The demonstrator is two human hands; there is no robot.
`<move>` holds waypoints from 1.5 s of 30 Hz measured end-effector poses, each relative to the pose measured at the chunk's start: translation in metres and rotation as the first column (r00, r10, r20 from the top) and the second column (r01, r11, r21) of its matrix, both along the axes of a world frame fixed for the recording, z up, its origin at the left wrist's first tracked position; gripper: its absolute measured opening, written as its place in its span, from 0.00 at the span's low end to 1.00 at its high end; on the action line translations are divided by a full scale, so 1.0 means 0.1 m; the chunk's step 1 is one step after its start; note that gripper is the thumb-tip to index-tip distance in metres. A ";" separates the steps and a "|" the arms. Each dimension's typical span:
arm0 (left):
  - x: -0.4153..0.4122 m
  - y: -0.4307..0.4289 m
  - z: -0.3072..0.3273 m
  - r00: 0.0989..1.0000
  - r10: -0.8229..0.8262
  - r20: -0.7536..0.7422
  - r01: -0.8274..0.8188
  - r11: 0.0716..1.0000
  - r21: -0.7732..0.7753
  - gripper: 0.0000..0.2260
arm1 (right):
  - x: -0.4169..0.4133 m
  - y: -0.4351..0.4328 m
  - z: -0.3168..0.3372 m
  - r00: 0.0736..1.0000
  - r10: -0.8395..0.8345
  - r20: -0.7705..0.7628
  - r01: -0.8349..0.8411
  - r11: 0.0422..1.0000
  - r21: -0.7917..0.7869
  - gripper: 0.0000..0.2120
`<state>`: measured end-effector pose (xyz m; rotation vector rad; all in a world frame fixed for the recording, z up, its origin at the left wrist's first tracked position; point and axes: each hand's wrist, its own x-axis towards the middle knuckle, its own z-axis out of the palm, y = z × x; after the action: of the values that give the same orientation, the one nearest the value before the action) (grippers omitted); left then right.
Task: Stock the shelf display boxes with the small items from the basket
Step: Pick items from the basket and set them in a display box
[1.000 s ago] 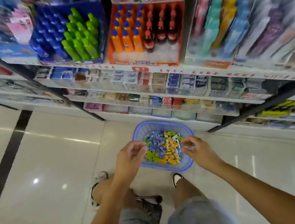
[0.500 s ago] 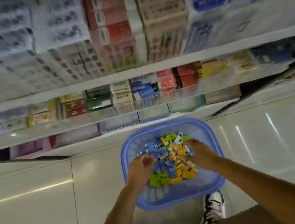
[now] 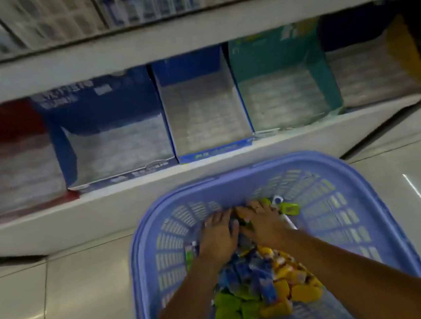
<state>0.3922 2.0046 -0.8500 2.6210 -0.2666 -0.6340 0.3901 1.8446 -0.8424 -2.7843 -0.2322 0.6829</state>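
- Head view: on the white bottom shelf I read five open cardboard display boxes in a row, touching side by side: red box, dark blue box, mid-blue box, teal box, yellow-sided box.
- The lilac slotted plastic basket stands on the glossy tile floor, just beside the shelf front.
- The small green, blue and yellow packets lie heaped inside the basket.
- Left hand: palm down on the heap's far end, fingertips buried; I cannot tell whether it grasps anything.
- Right hand: palm down, touching the left; same, I cannot tell.
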 end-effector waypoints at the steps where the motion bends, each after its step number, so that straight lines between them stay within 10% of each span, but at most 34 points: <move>1: -0.02 -0.01 -0.03 0.999 0.013 0.031 -0.014 1.000 0.027 0.21 | 0.00 0.01 -0.02 0.999 0.022 0.038 -0.021 0.999 -0.027 0.25; 10: -0.43 -0.02 0.25 0.963 0.156 -0.218 -0.146 0.987 0.061 0.20 | -0.08 0.14 0.21 0.955 0.165 -0.246 -0.156 0.986 0.055 0.24; 21: -1.04 0.16 0.72 0.782 -0.129 -0.609 0.252 0.960 0.120 0.18 | -0.98 0.14 0.76 0.869 0.182 -0.460 -0.144 0.983 0.117 0.22; 28: -1.09 0.14 0.83 0.620 -0.147 -0.771 0.389 0.911 0.139 0.18 | -1.16 0.00 0.95 0.700 0.175 -0.693 -0.363 0.922 -0.133 0.36; 33: -0.69 0.16 0.62 0.940 -0.012 -0.341 0.095 0.969 0.227 0.11 | -0.83 0.05 0.96 0.627 0.084 -0.774 -0.449 0.851 -0.271 0.27; 37: -0.45 0.18 0.30 0.973 -0.085 -0.213 0.138 0.958 0.251 0.26 | -0.47 0.18 0.66 0.950 0.104 -0.294 -0.165 0.968 -0.188 0.12; 45: -0.45 0.06 -0.18 0.999 -0.012 -0.049 0.030 0.918 0.395 0.22 | -0.35 0.43 -0.02 0.949 0.294 -0.117 -0.308 0.943 -0.125 0.13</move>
<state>0.3468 2.0108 -0.8676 2.9866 -0.1651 -0.8297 0.3553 1.8876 -0.8440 -2.8683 -0.6242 0.9373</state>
